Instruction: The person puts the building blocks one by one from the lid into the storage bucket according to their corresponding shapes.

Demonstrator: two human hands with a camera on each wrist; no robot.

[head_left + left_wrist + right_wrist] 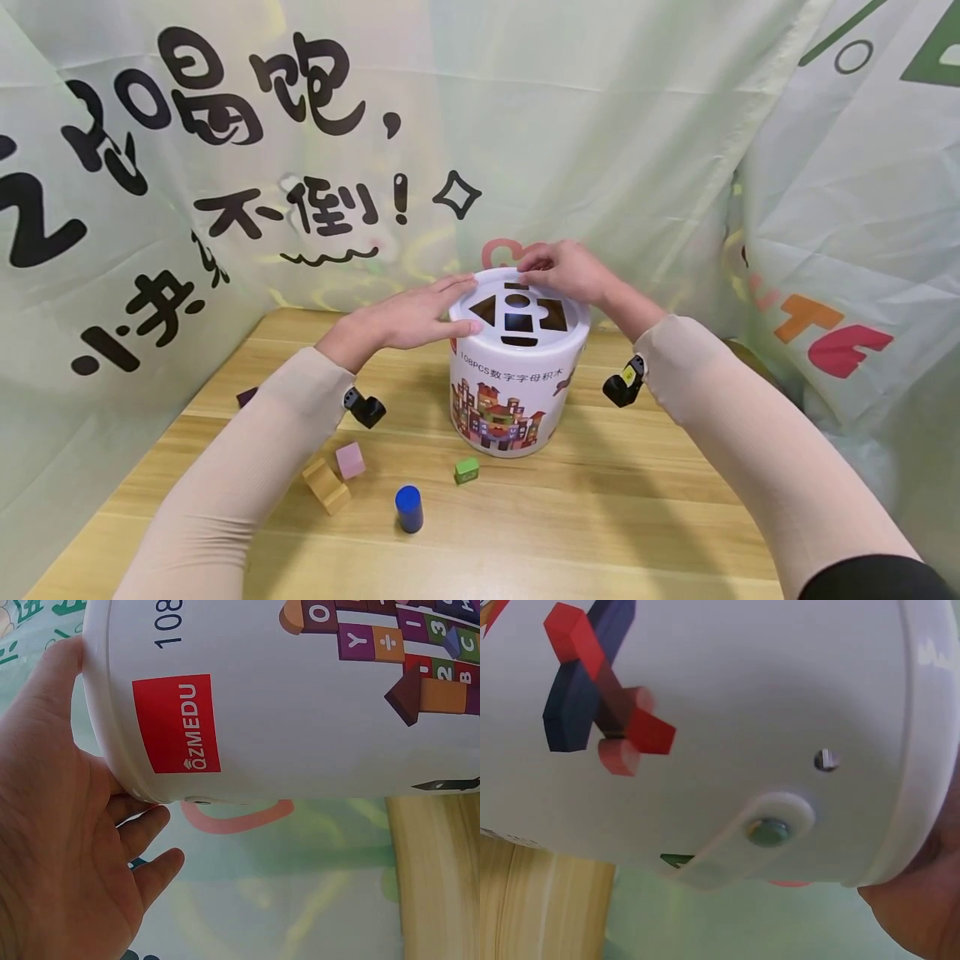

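A white bucket (pixel 504 408) printed with toy-block pictures stands upright, its white lid (pixel 555 332) on top with several shaped holes. My left hand (pixel 408 317) rests on the lid's left rim, thumb stretched over the front part and fingers toward the back. In the left wrist view, the left hand (pixel 71 817) lies along the rim, two fingers loosely bent beside it. My right hand (pixel 566 271) grips the lid's far rim with bent fingers, fingertips by the rear slot. The right wrist view shows only part of the right hand (pixel 907 919) behind the rim.
Before the bucket lie a green block (pixel 467 471) and an upright blue cylinder (pixel 409 508). Farther left are a pink block (pixel 350 460), a wooden-coloured notched block (pixel 327 486) and a dark block (pixel 246 397). Printed curtains (pixel 600 125) hang behind the wooden table (pixel 585 533).
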